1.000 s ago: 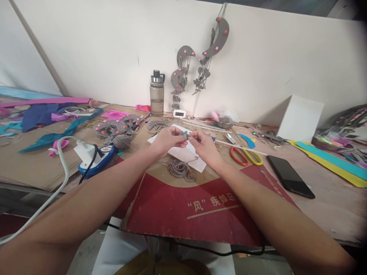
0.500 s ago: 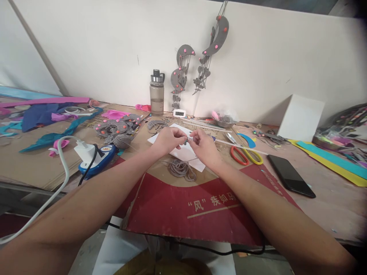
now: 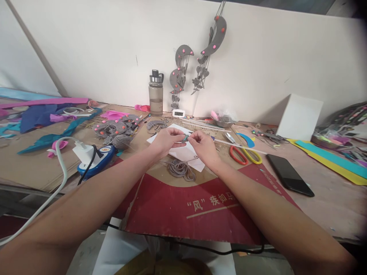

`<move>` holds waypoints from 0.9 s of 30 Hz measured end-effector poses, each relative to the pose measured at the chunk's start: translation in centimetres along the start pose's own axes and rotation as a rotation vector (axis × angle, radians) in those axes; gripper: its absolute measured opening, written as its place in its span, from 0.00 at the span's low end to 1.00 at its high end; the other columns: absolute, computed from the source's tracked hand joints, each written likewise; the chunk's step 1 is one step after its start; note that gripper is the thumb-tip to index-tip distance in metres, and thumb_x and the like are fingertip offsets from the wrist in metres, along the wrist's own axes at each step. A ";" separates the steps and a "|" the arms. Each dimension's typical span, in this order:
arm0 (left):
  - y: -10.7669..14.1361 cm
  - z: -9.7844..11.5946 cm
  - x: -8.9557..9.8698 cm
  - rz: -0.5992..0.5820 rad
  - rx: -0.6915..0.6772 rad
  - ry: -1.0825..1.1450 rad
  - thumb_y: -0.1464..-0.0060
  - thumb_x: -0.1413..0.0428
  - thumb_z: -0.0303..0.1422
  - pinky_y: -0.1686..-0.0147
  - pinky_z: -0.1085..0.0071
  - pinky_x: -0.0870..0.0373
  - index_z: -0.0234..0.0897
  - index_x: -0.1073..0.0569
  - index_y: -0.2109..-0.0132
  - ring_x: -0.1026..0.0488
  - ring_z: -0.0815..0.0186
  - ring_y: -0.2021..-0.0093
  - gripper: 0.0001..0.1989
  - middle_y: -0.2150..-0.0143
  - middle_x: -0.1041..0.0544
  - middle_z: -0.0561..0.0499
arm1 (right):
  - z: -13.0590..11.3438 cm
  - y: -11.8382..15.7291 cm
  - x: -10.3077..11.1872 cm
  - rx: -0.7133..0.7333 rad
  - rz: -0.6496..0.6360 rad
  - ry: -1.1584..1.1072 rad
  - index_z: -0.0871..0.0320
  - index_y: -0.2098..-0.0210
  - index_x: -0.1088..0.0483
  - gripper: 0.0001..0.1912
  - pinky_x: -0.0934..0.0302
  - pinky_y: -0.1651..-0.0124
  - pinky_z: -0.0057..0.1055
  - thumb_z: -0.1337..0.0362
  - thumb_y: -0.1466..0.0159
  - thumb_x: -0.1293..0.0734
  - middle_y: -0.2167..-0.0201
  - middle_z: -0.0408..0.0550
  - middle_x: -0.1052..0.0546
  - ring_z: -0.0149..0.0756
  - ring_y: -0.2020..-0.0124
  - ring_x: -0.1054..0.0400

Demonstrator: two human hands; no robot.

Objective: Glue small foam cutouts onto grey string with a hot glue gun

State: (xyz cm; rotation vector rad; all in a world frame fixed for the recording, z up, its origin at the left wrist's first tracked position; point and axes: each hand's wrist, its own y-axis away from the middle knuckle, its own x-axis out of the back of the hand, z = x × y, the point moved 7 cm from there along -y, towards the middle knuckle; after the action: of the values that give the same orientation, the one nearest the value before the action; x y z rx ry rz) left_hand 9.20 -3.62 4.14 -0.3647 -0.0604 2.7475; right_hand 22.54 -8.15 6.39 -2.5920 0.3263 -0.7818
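Above a white sheet of paper [image 3: 190, 154], my left hand [image 3: 168, 142] pinches a small teal-green piece [image 3: 185, 138], too small to name surely. My right hand [image 3: 202, 145] closes thumb and forefinger on the other side of the same piece, so the fingertips of both hands almost meet. Just below the hands lies a loose coil of grey yarn [image 3: 180, 169], with a strand running up toward my right hand. Right of that hand rest scissors [image 3: 239, 154] with one red and one yellow handle.
A black phone [image 3: 289, 175] lies at the right. Behind stand a water bottle [image 3: 156, 93] and a small digital clock [image 3: 178, 113]. Grey moon-shaped hangings [image 3: 219, 36] hang on the white wall. A blue power strip [image 3: 99, 160] with a white cable sits at the left, near grey yarn pieces [image 3: 114, 128].
The fingers have shifted slightly around the small piece, and more of its teal-green surface shows between them. The view has moved a little; the things on the table lie as before.
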 end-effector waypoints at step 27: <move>0.1 -0.2 -0.8 -0.029 0.024 -0.044 0.62 0.33 0.28 0.60 0.67 0.25 0.29 0.27 0.70 0.25 0.69 0.70 0.11 0.71 0.24 0.48 | -0.6 -0.1 0.4 0.019 0.020 -0.006 0.58 0.71 0.32 0.06 0.47 0.71 0.28 0.63 0.43 0.38 0.79 0.39 0.34 0.29 0.76 0.42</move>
State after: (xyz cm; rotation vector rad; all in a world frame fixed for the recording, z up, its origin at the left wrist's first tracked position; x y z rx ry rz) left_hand 9.98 -3.98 4.10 -0.2947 -0.0434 2.7256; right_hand 22.53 -8.39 7.02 -2.5692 0.3408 -0.7658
